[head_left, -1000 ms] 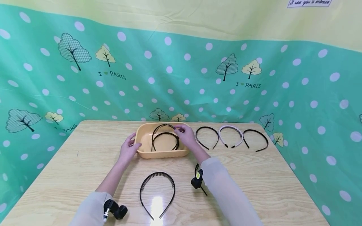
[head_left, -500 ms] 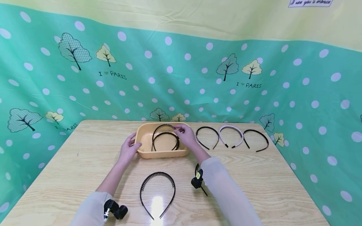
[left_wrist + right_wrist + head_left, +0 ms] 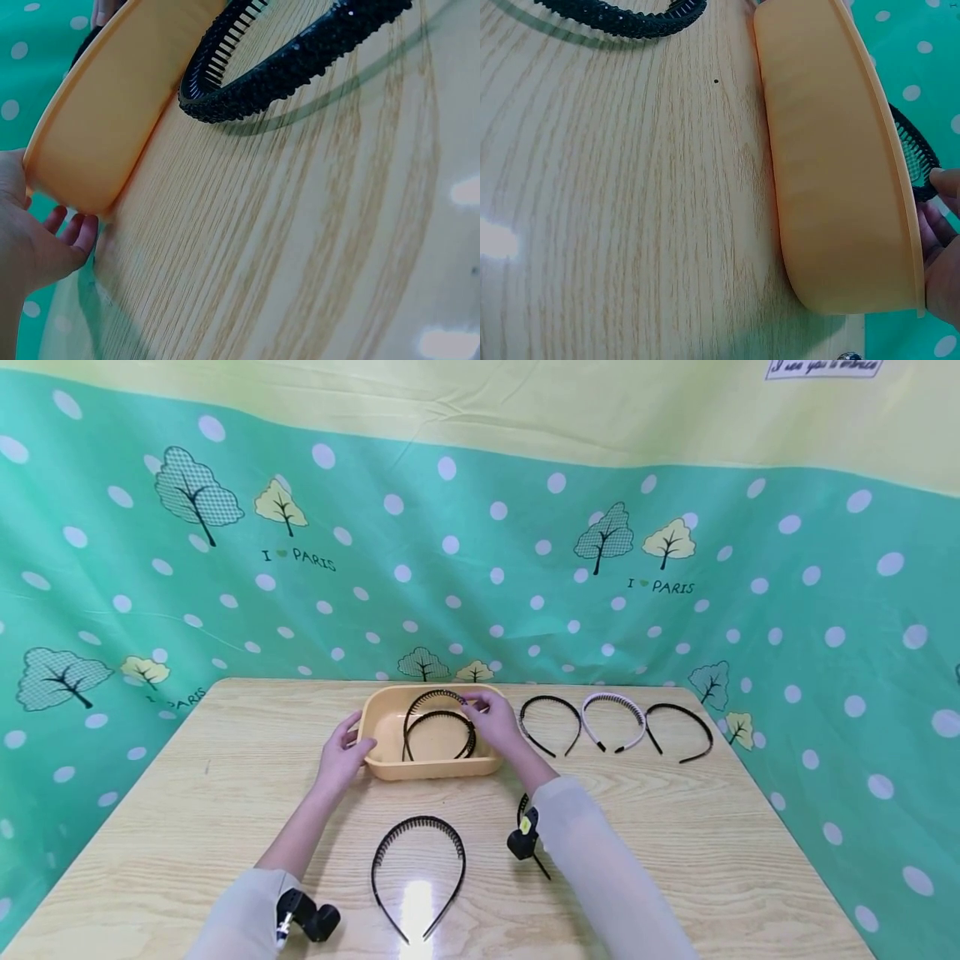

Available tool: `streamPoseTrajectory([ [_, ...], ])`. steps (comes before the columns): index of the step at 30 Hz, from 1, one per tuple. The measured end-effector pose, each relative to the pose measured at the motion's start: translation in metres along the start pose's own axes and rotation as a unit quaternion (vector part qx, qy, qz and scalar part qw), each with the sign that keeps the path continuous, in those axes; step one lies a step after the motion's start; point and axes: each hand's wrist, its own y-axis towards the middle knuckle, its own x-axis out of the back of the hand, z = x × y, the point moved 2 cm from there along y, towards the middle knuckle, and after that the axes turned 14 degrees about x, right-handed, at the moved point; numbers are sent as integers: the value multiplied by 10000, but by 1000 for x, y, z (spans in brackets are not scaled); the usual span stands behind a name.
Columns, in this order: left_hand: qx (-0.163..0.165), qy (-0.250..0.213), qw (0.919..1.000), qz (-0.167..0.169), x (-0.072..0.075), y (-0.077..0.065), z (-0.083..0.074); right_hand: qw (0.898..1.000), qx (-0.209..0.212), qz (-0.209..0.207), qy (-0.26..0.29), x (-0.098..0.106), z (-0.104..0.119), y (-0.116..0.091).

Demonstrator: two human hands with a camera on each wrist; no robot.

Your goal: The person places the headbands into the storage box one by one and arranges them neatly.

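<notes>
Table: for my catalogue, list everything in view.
tray: 1, pale orange, far middle
tray headbands: 2, black, inside
row headbands: 3, two black, one whitish, far right
front headband: 1, black, near middle
half-hidden headband: 1, black, right of front headband
table: 1, light wood, beneath
curtain: 1, green-yellow, behind
wrist cameras: 2, black, at sleeves
sleeves: 2, pale, near edge
left hand: 1, bare, tray's left end
right hand: 1, bare, pinching a tray headband

Left hand point(image 3: 342, 757) clamped on the left end of the orange bin point(image 3: 431, 770), thumb at the rim, fingers curled against its outside; left forearm point(image 3: 296, 831) slanting up from the bin's near left. And here's the right hand point(image 3: 492, 720), over the bin's right end, thumb and fingers pinched, right forearm point(image 3: 531, 768) angling in from the bin's near right.
</notes>
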Motion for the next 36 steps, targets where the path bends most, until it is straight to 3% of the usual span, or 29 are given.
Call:
streamPoseTrajectory([
  [8, -4, 41, 10000, -46, 0, 0, -1, 9994, 61, 24, -342, -1, 1, 1],
  [36, 2, 48, 10000, -44, -1, 1, 1, 9976, 86, 280, -634, -3, 2, 1],
])
